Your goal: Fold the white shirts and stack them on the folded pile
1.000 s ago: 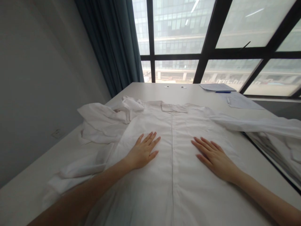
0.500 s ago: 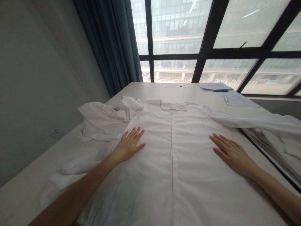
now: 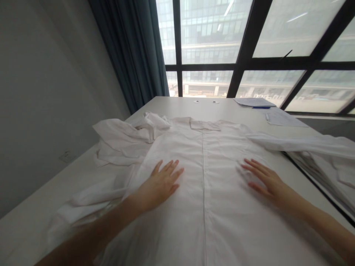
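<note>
The left hand (image 3: 158,188) and right hand (image 3: 269,183) lie open on a white button-front shirt (image 3: 177,155), fingers spread, nothing gripped, one on each side of the placket (image 3: 203,207). The shirt is spread on a white table (image 3: 194,107) with its collar (image 3: 204,125) at upper middle. One sleeve (image 3: 122,142) is bunched at left, the other (image 3: 305,144) runs off the right edge. Papers (image 3: 283,119) and a blue pen (image 3: 261,107) lie at upper right, well beyond the hands.

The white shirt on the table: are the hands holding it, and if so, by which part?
Nothing is held. The left hand and right hand lie open, fingers spread, over the front of the white shirt, gripping no part of it.
</note>
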Demonstrator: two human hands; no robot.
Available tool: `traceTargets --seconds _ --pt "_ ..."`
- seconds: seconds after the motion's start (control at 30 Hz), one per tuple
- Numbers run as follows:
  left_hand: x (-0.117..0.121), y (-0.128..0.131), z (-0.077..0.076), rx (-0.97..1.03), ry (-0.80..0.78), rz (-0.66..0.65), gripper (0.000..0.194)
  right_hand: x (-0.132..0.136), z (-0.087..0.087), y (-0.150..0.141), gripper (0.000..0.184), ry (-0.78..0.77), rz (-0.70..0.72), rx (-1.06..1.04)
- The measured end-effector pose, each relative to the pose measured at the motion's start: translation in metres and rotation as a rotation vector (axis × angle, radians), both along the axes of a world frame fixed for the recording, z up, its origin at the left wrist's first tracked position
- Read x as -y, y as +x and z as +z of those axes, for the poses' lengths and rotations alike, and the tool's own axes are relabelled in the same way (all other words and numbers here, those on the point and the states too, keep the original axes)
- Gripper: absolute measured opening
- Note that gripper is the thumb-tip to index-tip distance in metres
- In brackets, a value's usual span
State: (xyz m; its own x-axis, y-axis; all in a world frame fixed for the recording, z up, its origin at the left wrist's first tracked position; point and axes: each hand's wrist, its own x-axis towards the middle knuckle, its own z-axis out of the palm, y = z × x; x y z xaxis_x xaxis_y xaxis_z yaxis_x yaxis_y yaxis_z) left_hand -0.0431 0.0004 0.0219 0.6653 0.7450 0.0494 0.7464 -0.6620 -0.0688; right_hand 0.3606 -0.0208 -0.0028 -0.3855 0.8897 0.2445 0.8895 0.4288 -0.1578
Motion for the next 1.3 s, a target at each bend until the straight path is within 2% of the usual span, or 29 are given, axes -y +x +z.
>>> traceTargets --seconds 0.07,0.17,0.23,0.33,0.43,0.5,0.63,0.97,1.3 --pt "0.019 0.011 0.006 0.013 -0.169 -0.148 0.058 0.015 0.01 -0.024 0.055 -0.111 0.158 0.029" --pt "0.036 0.024 0.009 0.067 -0.301 -0.306 0.072 0.032 0.013 -0.049 0.061 -0.191 0.295 0.072" --pt "0.038 0.028 0.007 0.097 -0.345 -0.362 0.073 0.037 0.009 -0.056 0.065 -0.222 0.327 0.086" --pt "0.033 0.028 0.003 0.113 -0.391 -0.369 0.082 0.036 0.003 -0.054 0.065 -0.251 0.317 0.09" --pt "0.03 0.026 0.0 0.13 -0.397 -0.359 0.09 0.032 0.002 -0.048 0.064 -0.256 0.29 0.094" --pt "0.031 0.024 -0.002 0.145 -0.378 -0.385 0.085 0.029 0.001 -0.043 0.062 -0.256 0.254 0.105" --pt "0.033 0.024 0.0 0.158 -0.341 -0.43 0.071 0.018 -0.005 -0.026 0.057 -0.2 0.088 0.115" --pt "0.032 0.029 0.01 0.113 -0.405 -0.487 0.068 -0.011 -0.026 0.039 0.062 -0.046 -0.266 0.144" --pt "0.038 0.028 0.014 0.152 -0.378 -0.502 0.051 -0.013 -0.023 0.033 0.057 0.043 -0.296 0.115"
